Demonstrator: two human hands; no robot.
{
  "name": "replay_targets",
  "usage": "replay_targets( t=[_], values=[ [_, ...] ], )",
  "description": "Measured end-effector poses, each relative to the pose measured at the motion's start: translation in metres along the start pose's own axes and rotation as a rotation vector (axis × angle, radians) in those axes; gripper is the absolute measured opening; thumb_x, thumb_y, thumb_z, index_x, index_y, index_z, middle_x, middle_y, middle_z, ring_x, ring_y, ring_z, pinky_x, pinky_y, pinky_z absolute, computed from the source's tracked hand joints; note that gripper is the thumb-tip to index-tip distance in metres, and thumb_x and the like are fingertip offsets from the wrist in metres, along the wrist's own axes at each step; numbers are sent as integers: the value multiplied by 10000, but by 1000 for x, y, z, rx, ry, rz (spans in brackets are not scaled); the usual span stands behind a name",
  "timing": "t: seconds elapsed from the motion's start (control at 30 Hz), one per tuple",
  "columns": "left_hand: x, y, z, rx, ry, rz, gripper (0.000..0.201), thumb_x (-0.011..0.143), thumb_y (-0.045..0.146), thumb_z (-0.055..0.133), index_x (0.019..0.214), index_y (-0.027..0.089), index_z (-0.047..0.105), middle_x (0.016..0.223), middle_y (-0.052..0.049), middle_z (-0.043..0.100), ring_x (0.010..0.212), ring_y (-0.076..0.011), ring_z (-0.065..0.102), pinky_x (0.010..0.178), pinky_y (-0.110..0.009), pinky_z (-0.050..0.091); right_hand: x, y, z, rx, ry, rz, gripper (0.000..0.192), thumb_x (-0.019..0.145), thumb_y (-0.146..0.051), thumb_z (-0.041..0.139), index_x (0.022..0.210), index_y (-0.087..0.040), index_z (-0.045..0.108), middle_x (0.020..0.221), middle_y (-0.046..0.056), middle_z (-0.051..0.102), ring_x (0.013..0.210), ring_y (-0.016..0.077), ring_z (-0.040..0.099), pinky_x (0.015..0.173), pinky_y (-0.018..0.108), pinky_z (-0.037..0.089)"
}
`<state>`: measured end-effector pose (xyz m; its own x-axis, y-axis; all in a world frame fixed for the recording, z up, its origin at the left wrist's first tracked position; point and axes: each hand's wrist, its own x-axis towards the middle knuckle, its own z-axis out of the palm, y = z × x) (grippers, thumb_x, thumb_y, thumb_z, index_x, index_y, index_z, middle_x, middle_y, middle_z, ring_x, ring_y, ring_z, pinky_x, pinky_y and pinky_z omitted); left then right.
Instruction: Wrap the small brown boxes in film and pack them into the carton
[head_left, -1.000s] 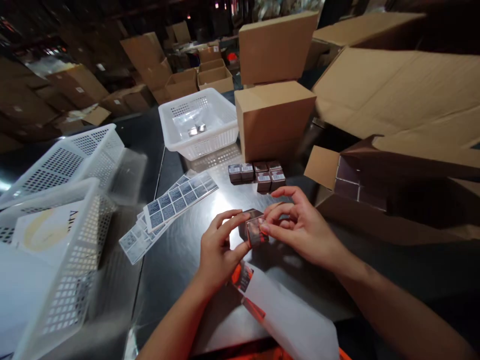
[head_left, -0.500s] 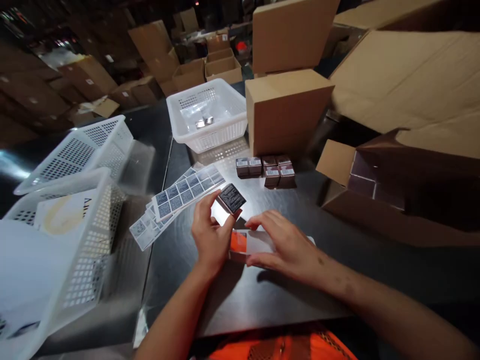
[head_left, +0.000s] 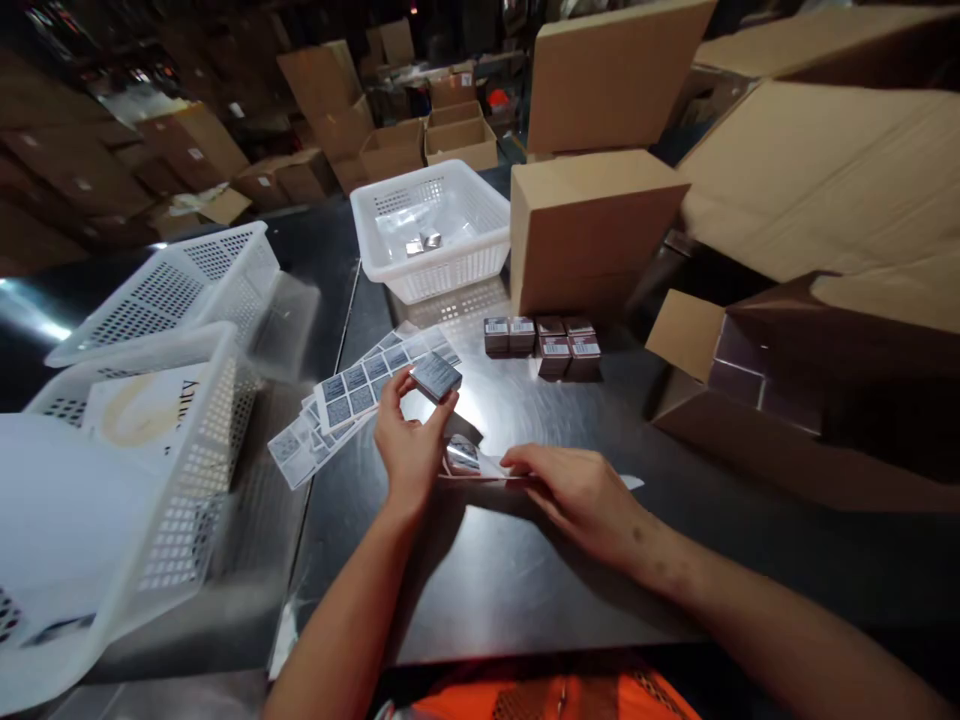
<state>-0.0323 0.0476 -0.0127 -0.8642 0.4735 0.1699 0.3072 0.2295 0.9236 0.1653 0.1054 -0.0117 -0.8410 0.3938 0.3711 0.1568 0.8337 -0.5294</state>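
Left hand (head_left: 409,440) raised just above bench (head_left: 525,600), forearm angled up from lower left, fingers (head_left: 397,385) pinched on small dark box (head_left: 436,376), box tilted, near label sheets (head_left: 360,392). Right hand (head_left: 581,492) lay palm-down, forearm from lower right, fingers flat and close together, pressing clear plastic sleeve (head_left: 480,465) against bench. Four small boxes (head_left: 541,345) stood beyond, before cardboard carton (head_left: 592,225).

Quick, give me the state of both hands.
Left hand: closed on a small box.
Right hand: flat, pressing a label sheet down.
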Motion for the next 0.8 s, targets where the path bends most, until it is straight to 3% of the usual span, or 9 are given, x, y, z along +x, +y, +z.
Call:
replay_targets(
  t=[0.1,0.2,0.27,0.33,0.43,0.5,0.57,0.67,0.8],
  values=[
    [2,-3,1,-1,1,-8,582,651,390,844,1171,231,637,1083,-35,694,816,-163,652,755,-286,472,0,-1,-2,-48,53,-89,144,1009,-206,508,957,-190,641,754,9,738,639,155,685,637,259,491],
    [7,-9,0,22,10,-16,560,619,348,843,1115,219,619,1009,-31,694,962,-216,661,878,-336,476,3,-8,-6,-96,168,-301,237,1019,-156,460,916,-189,670,889,56,767,819,175,716,848,323,524],
    [9,-11,1,3,-14,-28,557,615,313,829,1114,216,601,979,-25,697,946,-211,662,875,-338,485,4,-14,-14,27,191,-442,235,1019,-184,483,930,-201,700,994,77,753,985,203,694,933,379,510],
    [9,-11,1,-64,-85,-31,549,634,292,809,1137,218,601,1020,-25,697,833,-171,664,781,-298,502,4,-17,-25,325,137,-459,207,1000,-287,561,887,-219,720,962,70,713,1008,202,666,896,359,531],
    [2,-5,3,-187,-267,-45,571,622,242,804,1168,235,634,1148,-26,666,585,-68,586,572,-224,461,4,-11,-42,732,200,-214,130,932,-334,683,842,-248,722,883,37,670,947,169,656,860,309,547],
    [-7,3,5,-261,-419,-98,608,590,221,819,1173,250,649,1154,-16,657,492,-28,518,483,-200,409,5,-1,-50,858,368,20,69,880,-303,751,839,-261,714,865,14,685,923,158,667,853,299,546],
    [-18,9,6,-343,-559,-158,633,562,213,837,1166,253,650,1096,-5,677,440,-6,456,433,-180,359,7,9,-54,939,445,247,133,818,-326,806,832,-251,697,859,4,708,855,151,683,805,291,553],
    [-31,12,7,-417,-662,-177,629,535,207,874,1126,240,660,1036,-8,713,408,23,357,407,-154,274,10,15,-55,1021,360,482,357,736,-360,857,998,-253,639,748,-26,698,833,169,703,776,297,555],
    [-36,4,6,-391,-722,-121,592,583,250,891,1134,262,674,1063,-21,727,416,17,358,410,-157,248,11,8,-53,1078,275,576,587,706,-337,872,1136,-261,481,640,-75,641,981,204,703,838,314,550]
  ],
)
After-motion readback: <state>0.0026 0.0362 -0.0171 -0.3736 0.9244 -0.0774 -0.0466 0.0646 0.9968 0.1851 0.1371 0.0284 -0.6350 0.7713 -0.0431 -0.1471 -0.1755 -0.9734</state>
